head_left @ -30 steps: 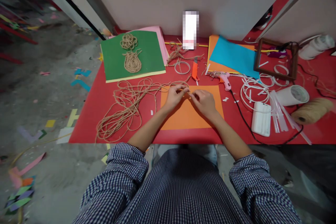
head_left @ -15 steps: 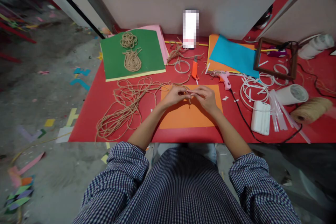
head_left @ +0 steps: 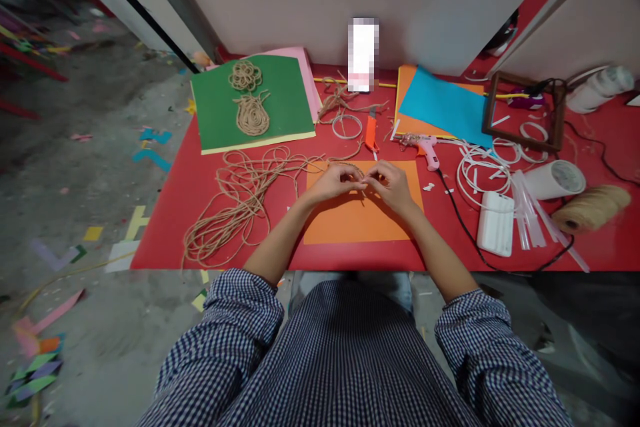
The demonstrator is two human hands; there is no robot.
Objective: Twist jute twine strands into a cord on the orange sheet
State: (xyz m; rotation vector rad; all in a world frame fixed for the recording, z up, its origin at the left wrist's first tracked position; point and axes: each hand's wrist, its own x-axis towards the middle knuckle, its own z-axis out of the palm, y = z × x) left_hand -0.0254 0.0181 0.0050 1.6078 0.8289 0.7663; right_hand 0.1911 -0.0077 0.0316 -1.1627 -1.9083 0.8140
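Observation:
My left hand [head_left: 340, 183] and my right hand [head_left: 390, 183] meet fingertip to fingertip above an orange sheet of paper [head_left: 357, 223]. Both pinch a piece of jute twine, mostly hidden by the fingers; a short end pokes out below them. From behind my left hand the twine runs left to a loose, tangled heap of jute twine [head_left: 240, 207] on the red table. Farther back, a green sheet [head_left: 215, 107] carries a looped twine flower [head_left: 245, 75] and a coiled twine shape [head_left: 253, 115].
Beyond my hands lie an orange utility knife [head_left: 371, 132], a white ring [head_left: 347, 126] and a pink glue gun [head_left: 427, 152]. A phone [head_left: 363, 53] stands against the wall. To the right are a power bank-like white box [head_left: 496, 223], glue sticks [head_left: 533, 217], a twine spool [head_left: 593, 208] and a wooden frame [head_left: 487, 107].
My right hand's fingers have shifted slightly and curled more at the fingertips. The twine end below the fingers shows less. Everything on the table stays in place.

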